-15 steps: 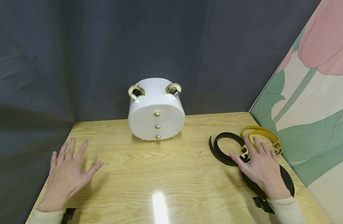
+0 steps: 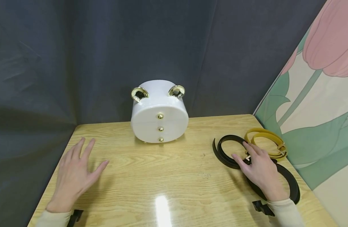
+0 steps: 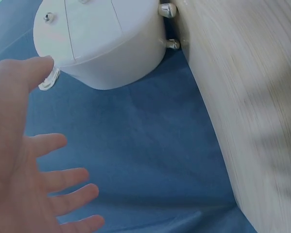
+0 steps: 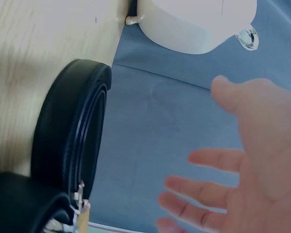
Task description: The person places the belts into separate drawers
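Note:
A white oval box (image 2: pixel 146 126) with ear-like gold rings (image 2: pixel 132 94) on top and gold knobs (image 2: pixel 160 116) down its front stands at the table's back. On the right lie coiled belts: a black belt (image 2: pixel 229 163) with a metal buckle, a mustard belt (image 2: pixel 271 136) and a second black belt (image 2: pixel 294 186). My right hand (image 2: pixel 262 173) hovers over them, fingers spread and holding nothing; the right wrist view shows a gap between its fingers and the black coil (image 4: pixel 58 131). Above the left side of the table, my left hand (image 2: pixel 73 178) has its fingers extended, with nothing in them.
The light wood table (image 2: pixel 128 189) carries a bright glare spot near the front. A dark curtain (image 2: pixel 151 41) hangs behind and to the left. Tulip-patterned fabric (image 2: pixel 301 142) borders the right edge. Small black pieces (image 2: pixel 75 217) sit at the wrists.
My left hand has shifted a little to the right. My right hand has moved slightly left, its fingers closer together. The box and belts stay in place.

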`<state>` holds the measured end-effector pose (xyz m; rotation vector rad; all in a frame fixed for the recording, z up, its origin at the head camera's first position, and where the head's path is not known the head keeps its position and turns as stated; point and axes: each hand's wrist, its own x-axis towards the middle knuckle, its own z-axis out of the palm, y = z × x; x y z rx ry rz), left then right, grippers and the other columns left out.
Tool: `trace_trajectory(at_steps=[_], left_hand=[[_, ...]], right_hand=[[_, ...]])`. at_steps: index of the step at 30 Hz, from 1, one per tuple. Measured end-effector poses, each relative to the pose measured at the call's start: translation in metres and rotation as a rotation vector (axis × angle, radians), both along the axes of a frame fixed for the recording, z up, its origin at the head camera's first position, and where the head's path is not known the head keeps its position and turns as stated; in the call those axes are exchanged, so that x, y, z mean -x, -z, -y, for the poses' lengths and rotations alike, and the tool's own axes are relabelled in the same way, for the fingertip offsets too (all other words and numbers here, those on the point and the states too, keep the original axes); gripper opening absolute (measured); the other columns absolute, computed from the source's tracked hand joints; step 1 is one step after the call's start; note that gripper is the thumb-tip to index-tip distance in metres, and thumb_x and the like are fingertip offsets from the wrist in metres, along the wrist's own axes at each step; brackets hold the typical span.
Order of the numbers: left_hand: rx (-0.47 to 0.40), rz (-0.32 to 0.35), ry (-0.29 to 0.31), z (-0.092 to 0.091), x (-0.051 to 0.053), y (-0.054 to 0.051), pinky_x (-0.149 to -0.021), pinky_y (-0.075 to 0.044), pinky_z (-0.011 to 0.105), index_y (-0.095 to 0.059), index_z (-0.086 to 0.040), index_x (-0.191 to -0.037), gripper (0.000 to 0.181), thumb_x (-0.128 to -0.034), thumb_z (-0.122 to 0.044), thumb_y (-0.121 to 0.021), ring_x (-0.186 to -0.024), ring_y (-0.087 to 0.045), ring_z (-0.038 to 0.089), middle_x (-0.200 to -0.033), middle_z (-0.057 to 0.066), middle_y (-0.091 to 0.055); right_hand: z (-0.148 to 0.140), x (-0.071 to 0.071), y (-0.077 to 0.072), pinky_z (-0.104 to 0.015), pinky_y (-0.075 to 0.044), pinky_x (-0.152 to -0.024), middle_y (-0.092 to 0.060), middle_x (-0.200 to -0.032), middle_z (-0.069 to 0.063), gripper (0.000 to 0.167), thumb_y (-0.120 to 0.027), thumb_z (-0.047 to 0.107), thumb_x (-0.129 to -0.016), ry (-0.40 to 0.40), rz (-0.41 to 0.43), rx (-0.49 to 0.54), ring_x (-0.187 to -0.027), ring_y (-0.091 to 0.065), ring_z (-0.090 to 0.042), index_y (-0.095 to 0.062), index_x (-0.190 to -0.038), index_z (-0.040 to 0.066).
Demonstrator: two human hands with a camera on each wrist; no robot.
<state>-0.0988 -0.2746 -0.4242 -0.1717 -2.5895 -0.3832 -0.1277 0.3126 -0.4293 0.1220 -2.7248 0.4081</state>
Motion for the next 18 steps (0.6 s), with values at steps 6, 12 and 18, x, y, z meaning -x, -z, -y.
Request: trace_trajectory(at_steps=[6,12,18], left_hand=[[-0.027,-0.122,0.056,-0.013,0.006,-0.002,-0.094,-0.048,0.074,-0.058,-0.008,-0.15,0.081,-0.0827,-0.047,-0.081,-0.125,-0.058,0.056,-0.146,0.029,-0.059],[-0.049,-0.18,0.084,-0.029,0.014,-0.004,-0.088,-0.053,0.069,-0.061,-0.006,-0.147,0.074,-0.0838,-0.039,-0.08,-0.118,-0.064,0.052,-0.138,0.025,-0.065],[-0.062,-0.214,0.109,-0.043,0.022,-0.008,-0.086,-0.056,0.064,-0.062,-0.003,-0.145,0.071,-0.0855,-0.038,-0.079,-0.117,-0.065,0.048,-0.135,0.024,-0.067]], right_hand=[[0.005,0.003,0.008,-0.048,-0.05,-0.051,-0.074,-0.118,-0.025,0.062,-0.077,0.045,-0.097,-0.037,0.018,0.053,-0.073,-0.07,-0.029,-0.066,-0.142,0.004],[0.011,0.008,0.018,-0.063,-0.059,-0.073,-0.071,-0.126,-0.032,0.058,-0.075,0.04,-0.1,-0.072,0.067,0.129,-0.078,-0.076,-0.031,-0.066,-0.14,-0.001],[0.013,0.015,0.027,-0.061,-0.06,-0.073,-0.072,-0.126,-0.031,0.059,-0.071,0.041,-0.103,-0.074,0.115,0.166,-0.068,-0.074,-0.022,-0.065,-0.141,-0.004]])
